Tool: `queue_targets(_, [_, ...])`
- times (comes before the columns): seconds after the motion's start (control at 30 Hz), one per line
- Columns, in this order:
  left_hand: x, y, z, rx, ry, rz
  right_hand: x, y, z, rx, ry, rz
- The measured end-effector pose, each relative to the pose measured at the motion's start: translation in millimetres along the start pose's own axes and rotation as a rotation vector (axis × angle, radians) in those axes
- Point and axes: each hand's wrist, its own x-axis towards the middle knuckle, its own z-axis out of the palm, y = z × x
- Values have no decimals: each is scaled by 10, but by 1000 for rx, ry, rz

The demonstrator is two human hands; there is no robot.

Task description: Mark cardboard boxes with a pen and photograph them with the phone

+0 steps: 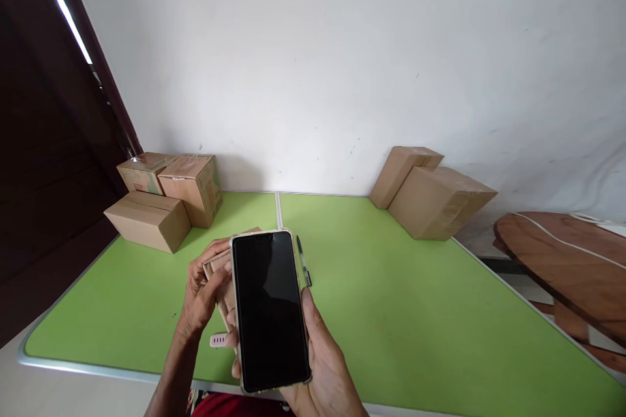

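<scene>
A phone with a dark screen and a pale clear case is held upright in my right hand, its thumb along the right edge and its fingertips showing at the left edge. Behind and left of the phone, my left hand is closed on a brown cardboard piece, with the thumb on its face; the phone hides much of it. A black pen lies on the green table just right of the phone. A small pale pink slotted item shows below the cardboard; its other end is hidden.
On the green table, three cardboard boxes stand at the back left and two more at the back right. A wall is behind. A brown wooden round top with a white cable is beyond the right edge.
</scene>
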Motion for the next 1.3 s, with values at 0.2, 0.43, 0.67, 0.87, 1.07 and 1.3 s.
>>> queue_targets(0.2, [6, 21, 24, -77, -92, 5, 26, -35, 89, -13, -2, -3])
queue_targets(0.43, [9, 10, 12, -121, -141, 27, 101, -174, 186, -30, 110, -81])
queue_targets(0.67, [23, -12, -3, -87, -141, 54, 21, -242, 168, -16, 110, -61])
queue_targets(0.87, [24, 20, 11, -77, -147, 50, -13, -250, 103, -19, 162, -62])
queue_targets(1.07, [30, 43, 15, -54, -95, 54, -265, -639, -258, -199, 452, -244])
queue_targets(1.3, [11, 60, 66, -77, -114, 60, -287, -1148, -1469, -760, 981, -426])
